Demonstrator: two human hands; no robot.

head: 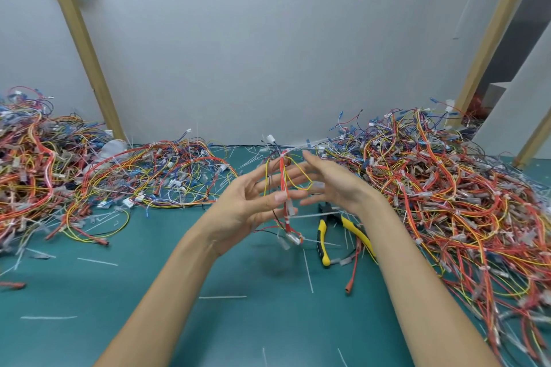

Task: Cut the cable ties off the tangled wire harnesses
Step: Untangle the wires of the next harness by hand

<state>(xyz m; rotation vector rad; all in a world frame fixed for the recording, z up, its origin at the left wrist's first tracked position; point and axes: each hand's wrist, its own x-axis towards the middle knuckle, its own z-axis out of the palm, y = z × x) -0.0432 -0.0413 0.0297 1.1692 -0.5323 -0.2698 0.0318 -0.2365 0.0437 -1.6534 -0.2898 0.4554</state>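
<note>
A small wire harness of red, yellow and black wires hangs upright between my hands above the green table. White cable ties stick out from it near its lower end. My left hand pinches the red wires between thumb and fingers, its other fingers spread. My right hand is just to the right of the harness with straight, spread fingers that touch the yellow loop. Yellow-handled cutters lie on the table under my right wrist.
A big tangle of harnesses covers the table's right side. Another heap lies at the left and a flatter one at the back middle. Cut white tie pieces litter the green mat. A grey wall stands behind.
</note>
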